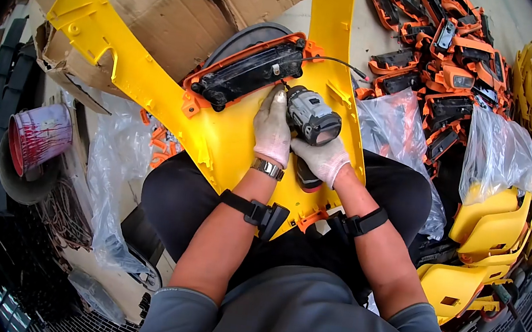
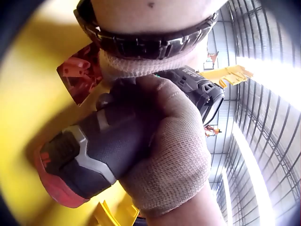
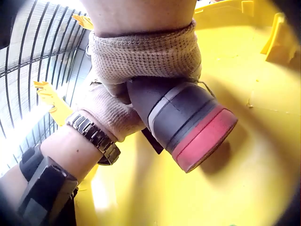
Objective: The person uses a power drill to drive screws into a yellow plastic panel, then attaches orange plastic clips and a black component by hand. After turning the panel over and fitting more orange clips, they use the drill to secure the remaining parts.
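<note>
A cordless power drill [image 1: 313, 115] is in the right hand [image 1: 325, 158], whose gloved fingers wrap its handle; the dark grip and red base [image 3: 202, 141] show in the right wrist view. The gloved left hand [image 1: 274, 124] lies beside the drill's front end, fingertips at the lower edge of an orange-framed black part [image 1: 250, 74]. What those fingertips hold, if anything, is hidden. The orange and black part rests on a large yellow panel [image 1: 216, 135] lying across the person's lap. A thin black cable [image 1: 335, 60] runs from that part to the right.
Cardboard [image 1: 164, 17] lies behind the panel. Many orange and black parts [image 1: 459, 77] are heaped at the upper right, with plastic bags [image 1: 499, 151] nearby. Yellow pieces [image 1: 457, 286] are stacked at the right. A stained bucket [image 1: 40, 135] stands at the left.
</note>
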Action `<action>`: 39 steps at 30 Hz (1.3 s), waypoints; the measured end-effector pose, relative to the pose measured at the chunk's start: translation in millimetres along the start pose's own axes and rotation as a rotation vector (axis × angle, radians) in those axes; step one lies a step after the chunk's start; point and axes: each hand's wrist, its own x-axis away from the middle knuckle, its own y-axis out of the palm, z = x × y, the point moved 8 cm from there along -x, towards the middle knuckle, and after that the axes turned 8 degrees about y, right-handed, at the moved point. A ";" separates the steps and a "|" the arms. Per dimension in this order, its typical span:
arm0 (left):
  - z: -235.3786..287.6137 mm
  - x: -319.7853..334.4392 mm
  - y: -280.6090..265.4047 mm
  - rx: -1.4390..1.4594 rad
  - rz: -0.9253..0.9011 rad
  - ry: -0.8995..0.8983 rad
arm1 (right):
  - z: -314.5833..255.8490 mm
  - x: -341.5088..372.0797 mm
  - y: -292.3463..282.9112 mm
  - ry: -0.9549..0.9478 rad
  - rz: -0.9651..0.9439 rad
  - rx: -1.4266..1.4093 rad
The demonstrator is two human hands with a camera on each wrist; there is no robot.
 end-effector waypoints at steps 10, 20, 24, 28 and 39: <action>-1.3 -6.5 -1.9 0.006 -0.003 0.060 | -0.4 -2.3 2.8 0.107 -0.070 0.101; 7.0 9.8 -28.4 -0.562 0.224 0.063 | -8.3 -6.2 -6.3 0.131 -0.110 -0.006; 12.7 12.2 -24.6 -0.551 0.186 0.000 | -5.0 -10.8 -5.4 0.106 -0.101 -0.051; 4.7 5.2 -27.3 -0.558 0.122 -0.002 | -11.1 -9.4 -6.7 0.082 -0.062 -0.175; 8.9 5.5 -27.2 -0.511 0.142 -0.013 | -16.7 -16.8 -7.5 0.081 -0.092 0.089</action>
